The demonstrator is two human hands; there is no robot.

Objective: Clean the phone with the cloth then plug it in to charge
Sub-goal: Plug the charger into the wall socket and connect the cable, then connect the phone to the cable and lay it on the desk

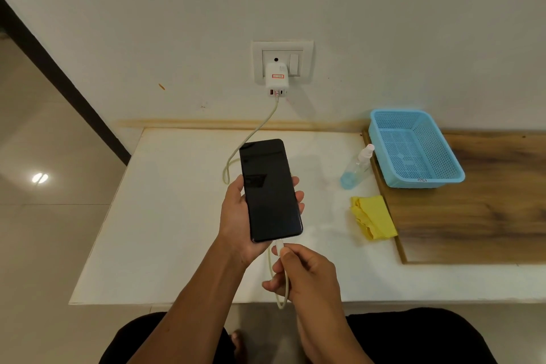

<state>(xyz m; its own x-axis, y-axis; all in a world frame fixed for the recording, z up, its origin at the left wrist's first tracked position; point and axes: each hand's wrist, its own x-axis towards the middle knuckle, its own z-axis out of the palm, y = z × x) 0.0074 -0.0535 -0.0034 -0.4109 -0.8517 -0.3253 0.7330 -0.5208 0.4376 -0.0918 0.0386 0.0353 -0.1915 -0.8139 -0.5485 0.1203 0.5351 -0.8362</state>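
From the head camera, the left hand (236, 216) wraps its grip around the black glossy rectangular phone (270, 190), held screen-up above the white counter (165, 216). The right hand (304, 272) pinches the plug of the pale charging cable (251, 134) at the phone's 6 o'clock edge; whether it is seated cannot be told. The cable runs from the white wall charger (276, 79) at 12 o'clock. At 3 o'clock lie the folded yellow cloth (373, 217), clear spray bottle (356, 168) and blue mesh plastic basket (413, 148).
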